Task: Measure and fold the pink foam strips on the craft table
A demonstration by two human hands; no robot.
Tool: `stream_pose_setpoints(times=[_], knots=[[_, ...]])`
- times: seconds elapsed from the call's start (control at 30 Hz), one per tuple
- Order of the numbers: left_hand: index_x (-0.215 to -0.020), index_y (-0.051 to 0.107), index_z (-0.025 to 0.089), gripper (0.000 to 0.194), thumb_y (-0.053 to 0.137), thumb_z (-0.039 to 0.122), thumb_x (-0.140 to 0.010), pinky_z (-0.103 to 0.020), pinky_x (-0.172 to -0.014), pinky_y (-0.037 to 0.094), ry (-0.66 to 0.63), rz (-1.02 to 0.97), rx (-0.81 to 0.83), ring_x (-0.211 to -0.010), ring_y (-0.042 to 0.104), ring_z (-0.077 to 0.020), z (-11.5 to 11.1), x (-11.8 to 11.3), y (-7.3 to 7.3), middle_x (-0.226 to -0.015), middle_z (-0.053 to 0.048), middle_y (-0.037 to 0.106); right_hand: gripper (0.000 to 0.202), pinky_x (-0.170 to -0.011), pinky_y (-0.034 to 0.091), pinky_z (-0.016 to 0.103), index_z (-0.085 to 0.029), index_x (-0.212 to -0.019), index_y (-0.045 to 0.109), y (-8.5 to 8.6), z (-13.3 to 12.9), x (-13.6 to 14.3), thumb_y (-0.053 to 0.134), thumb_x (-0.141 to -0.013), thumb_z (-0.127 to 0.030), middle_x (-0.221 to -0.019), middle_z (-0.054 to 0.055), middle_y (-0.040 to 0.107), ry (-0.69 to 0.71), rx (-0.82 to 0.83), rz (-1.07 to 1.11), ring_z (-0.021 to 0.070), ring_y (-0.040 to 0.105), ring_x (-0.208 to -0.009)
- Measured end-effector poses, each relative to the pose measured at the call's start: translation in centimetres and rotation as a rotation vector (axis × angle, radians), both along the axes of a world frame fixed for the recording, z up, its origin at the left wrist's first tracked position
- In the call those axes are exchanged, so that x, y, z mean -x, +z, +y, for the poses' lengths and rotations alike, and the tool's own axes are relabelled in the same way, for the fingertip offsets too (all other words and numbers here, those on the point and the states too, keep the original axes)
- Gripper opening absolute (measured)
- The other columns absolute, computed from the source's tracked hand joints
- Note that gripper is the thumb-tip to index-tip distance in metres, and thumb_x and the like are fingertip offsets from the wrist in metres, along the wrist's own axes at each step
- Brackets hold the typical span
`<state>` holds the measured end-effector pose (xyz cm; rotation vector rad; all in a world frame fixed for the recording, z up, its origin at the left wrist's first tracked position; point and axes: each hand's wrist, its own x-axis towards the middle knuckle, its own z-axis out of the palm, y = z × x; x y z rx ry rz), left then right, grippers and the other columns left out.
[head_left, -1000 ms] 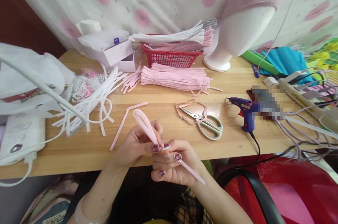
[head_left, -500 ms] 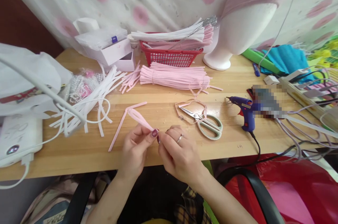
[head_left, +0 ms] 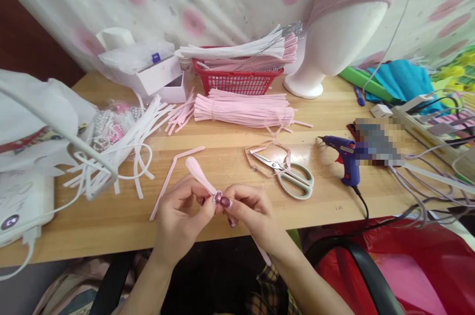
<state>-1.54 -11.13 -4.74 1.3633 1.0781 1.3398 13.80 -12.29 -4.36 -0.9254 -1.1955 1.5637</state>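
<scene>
Over the desk's front edge, my left hand [head_left: 183,221] pinches a pale pink pipe cleaner [head_left: 198,172] that is bent into a narrow loop pointing up and left. Close against it, my right hand [head_left: 252,213] grips the same pipe cleaner just below the loop, thumbs nearly touching. A pink tail hangs out below my right wrist. Another pink pipe cleaner [head_left: 167,179], bent at an angle, lies beside my left hand. Scissors [head_left: 293,176] with pale green handles rest to the right of my hands, partly across a thin pink ribbon loop.
Behind my hands lies a tied bundle of pink pipe cleaners [head_left: 241,110], with a red basket [head_left: 237,80] of more beyond it. White strips [head_left: 126,157] and a white cable sit left. A blue glue gun [head_left: 347,157], cords and a white mannequin head [head_left: 334,48] stand right.
My right hand has turned so its thumb now shows on top of the pipe cleaner. The loop looks narrower and more closed, and the tail now shows below my right wrist.
</scene>
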Motion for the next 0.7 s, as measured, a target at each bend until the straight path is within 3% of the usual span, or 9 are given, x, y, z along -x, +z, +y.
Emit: stream_pose_setpoints(times=[0.17,0.23,0.3,0.4,0.57,0.7], knots=[[-0.060,0.060,0.020,0.022,0.070,0.015,-0.079,-0.020,-0.060,0.046,0.188,-0.143,0.085,-0.061,0.053,-0.0103,-0.7,-1.3,-0.9,-0.061,0.004,0.058,0.021,-0.064,0.040,0.030,-0.015,-0.081,0.062,-0.2,0.0,0.5,0.045,-0.092,-0.008,-0.064,0.002,0.054,-0.241,-0.869,-0.732,0.0161,0.045,-0.062],[-0.060,0.058,0.019,0.022,0.072,0.017,-0.078,-0.020,-0.061,0.046,0.272,-0.219,0.165,-0.061,0.052,-0.0099,-1.0,-1.9,-1.4,-0.061,0.005,0.056,0.021,-0.069,0.044,0.033,-0.013,-0.086,0.062,-0.7,0.3,0.8,0.044,-0.093,-0.006,-0.066,0.005,0.057,-0.263,-1.059,-0.881,0.0182,0.046,-0.063],[-0.062,0.058,0.019,0.022,0.073,0.020,-0.079,-0.020,-0.060,0.045,0.341,-0.259,0.242,-0.061,0.050,-0.0097,-1.3,-2.4,-1.6,-0.063,0.005,0.054,0.021,-0.070,0.045,0.034,-0.013,-0.088,0.063,-1.1,0.7,1.0,0.044,-0.094,-0.006,-0.066,0.005,0.059,-0.260,-1.124,-0.964,0.0191,0.047,-0.063],[-0.063,0.057,0.019,0.025,0.073,0.025,-0.081,-0.019,-0.055,0.042,0.351,-0.252,0.271,-0.058,0.046,-0.0090,-1.3,-2.8,-1.4,-0.062,0.005,0.051,0.019,-0.067,0.044,0.034,-0.015,-0.084,0.061,-1.1,0.8,0.9,0.045,-0.093,-0.008,-0.066,0.005,0.058,-0.304,-1.098,-0.940,0.0192,0.048,-0.062],[-0.069,0.069,0.020,0.016,0.079,0.028,-0.079,-0.017,-0.064,0.049,0.086,-0.208,0.223,-0.066,0.058,-0.0096,-0.2,-1.3,0.1,-0.068,0.003,0.064,0.019,-0.059,0.041,0.025,-0.018,-0.073,0.057,-0.1,0.1,0.1,0.050,-0.090,-0.012,-0.063,0.000,0.055,-0.272,-0.614,-0.523,0.0131,0.052,-0.059],[-0.081,0.079,0.023,0.017,0.084,0.038,-0.074,-0.018,-0.073,0.053,0.007,-0.286,0.258,-0.078,0.067,-0.0123,0.7,0.3,1.0,-0.080,-0.001,0.074,0.021,-0.060,0.041,0.023,-0.017,-0.070,0.061,0.3,-0.3,-0.5,0.055,-0.090,-0.016,-0.063,-0.001,0.059,-0.158,-0.421,-0.388,0.0119,0.055,-0.060]])
